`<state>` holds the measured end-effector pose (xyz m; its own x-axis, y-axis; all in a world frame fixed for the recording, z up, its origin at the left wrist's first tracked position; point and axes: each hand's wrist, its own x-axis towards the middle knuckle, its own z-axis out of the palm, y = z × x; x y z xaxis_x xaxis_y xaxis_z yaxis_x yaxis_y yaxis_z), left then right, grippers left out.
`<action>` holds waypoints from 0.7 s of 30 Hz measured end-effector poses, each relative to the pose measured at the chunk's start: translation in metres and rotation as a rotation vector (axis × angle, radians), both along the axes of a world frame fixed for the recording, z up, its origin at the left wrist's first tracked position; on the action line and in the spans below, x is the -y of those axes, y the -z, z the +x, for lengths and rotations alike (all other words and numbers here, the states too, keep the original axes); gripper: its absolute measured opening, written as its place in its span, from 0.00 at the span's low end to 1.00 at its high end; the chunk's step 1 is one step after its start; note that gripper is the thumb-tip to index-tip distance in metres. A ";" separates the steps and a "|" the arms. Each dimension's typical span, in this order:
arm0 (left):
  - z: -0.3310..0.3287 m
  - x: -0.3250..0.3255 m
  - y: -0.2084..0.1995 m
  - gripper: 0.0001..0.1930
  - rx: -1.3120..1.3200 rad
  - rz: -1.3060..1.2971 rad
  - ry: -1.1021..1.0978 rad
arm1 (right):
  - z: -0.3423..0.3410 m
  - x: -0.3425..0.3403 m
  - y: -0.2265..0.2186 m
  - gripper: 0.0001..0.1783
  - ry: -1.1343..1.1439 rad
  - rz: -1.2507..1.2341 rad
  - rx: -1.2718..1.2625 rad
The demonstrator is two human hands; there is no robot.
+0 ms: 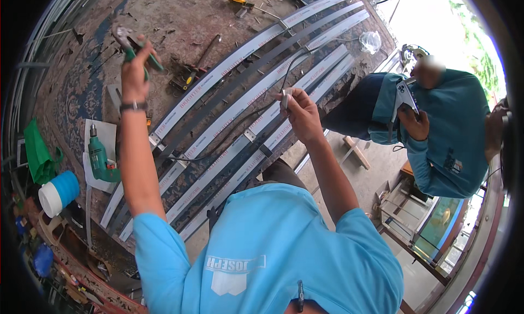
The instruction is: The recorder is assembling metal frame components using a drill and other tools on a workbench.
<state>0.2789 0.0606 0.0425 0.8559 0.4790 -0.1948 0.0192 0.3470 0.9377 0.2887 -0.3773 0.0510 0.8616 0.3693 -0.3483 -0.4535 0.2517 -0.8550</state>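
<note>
My left hand (136, 73) is out over the far left of the table, wrapped round a pair of green-handled pliers (129, 49) whose jaws point away from me. My right hand (301, 113) is raised above the long metal strips and pinches a small flat metal piece (285, 99) between thumb and fingers. Beneath it, several white-filmed strips (232, 114) with printed film lie side by side across the table. A dark cable (218, 135) runs over them. Closest to my left forearm, a green power drill (100, 157) rests on white sheets.
The patterned, worn table cover (155, 13) carries a hammer (204, 54) and a yellow-handled screwdriver (243, 1). A clear plastic bag (370, 41) lies at the strips' far end. A blue-and-white bucket (59, 193) is at left. On the right, another person (447, 134) holds a phone.
</note>
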 end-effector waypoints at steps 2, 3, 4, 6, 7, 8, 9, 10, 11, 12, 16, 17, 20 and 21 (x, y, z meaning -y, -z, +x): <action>-0.051 0.056 -0.038 0.22 -0.010 0.267 0.183 | -0.004 -0.005 -0.014 0.09 -0.038 -0.091 0.121; -0.079 0.074 -0.037 0.23 -0.002 0.230 0.291 | -0.007 -0.010 -0.023 0.08 -0.060 -0.136 0.231; -0.100 0.105 -0.043 0.18 0.068 0.241 0.353 | -0.010 -0.012 -0.030 0.07 -0.070 -0.189 0.340; -0.150 0.150 -0.028 0.23 -0.032 0.257 0.495 | -0.017 -0.024 -0.046 0.06 -0.113 -0.218 0.401; -0.164 0.169 -0.024 0.27 -0.026 0.382 0.555 | -0.020 -0.027 -0.052 0.06 -0.114 -0.317 0.473; -0.174 0.185 -0.024 0.27 -0.019 0.379 0.547 | -0.022 -0.029 -0.059 0.06 -0.109 -0.419 0.547; -0.183 0.200 -0.024 0.31 0.035 0.505 0.539 | -0.024 -0.032 -0.069 0.06 -0.122 -0.421 0.555; -0.188 0.209 -0.024 0.34 0.087 0.632 0.529 | -0.026 -0.034 -0.079 0.06 -0.147 -0.543 0.647; -0.190 0.214 -0.022 0.34 0.087 0.630 0.515 | -0.028 -0.035 -0.084 0.05 -0.172 -0.664 0.739; -0.193 0.218 -0.023 0.36 0.029 0.528 0.569 | -0.030 -0.032 -0.085 0.05 -0.183 -0.661 0.745; -0.204 0.228 -0.029 0.38 -0.007 0.683 0.598 | -0.036 -0.014 -0.091 0.06 -0.218 -0.690 0.933; -0.207 0.230 -0.034 0.40 -0.036 0.662 0.622 | -0.037 -0.010 -0.092 0.06 -0.224 -0.692 0.989; -0.216 0.241 -0.047 0.38 -0.076 0.660 0.639 | -0.041 0.009 -0.090 0.05 -0.243 -0.679 1.023; -0.218 0.249 -0.046 0.38 -0.082 0.671 0.639 | -0.042 0.017 -0.087 0.05 -0.238 -0.668 1.023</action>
<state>0.0604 -0.1880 0.0882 0.9919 -0.0445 -0.1192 0.0948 -0.3663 0.9256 0.2468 -0.3944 0.1383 0.7839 0.5624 0.2629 0.5208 -0.3653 -0.7715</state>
